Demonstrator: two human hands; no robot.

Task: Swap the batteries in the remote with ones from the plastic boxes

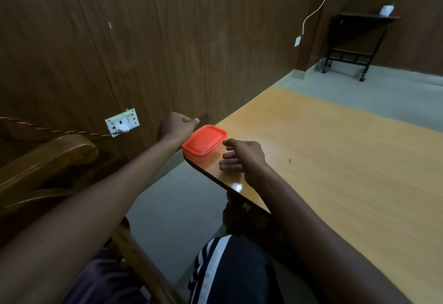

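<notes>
Box (204, 141) contents hidden under lid

A plain office-like room: wood-panelled wall (143, 40), laminate desk (347, 171), wall socket (122, 122).

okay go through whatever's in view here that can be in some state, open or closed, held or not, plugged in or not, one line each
Plastic box: on the table corner, closed.
Orange lid: seated on the box.
Left hand: at the box's far-left side, fingers curled; grip hidden.
Right hand: beside the box, fingers loosely spread, holding nothing.
Wall socket: white plug inserted.
Table: box at its near-left corner.
</notes>
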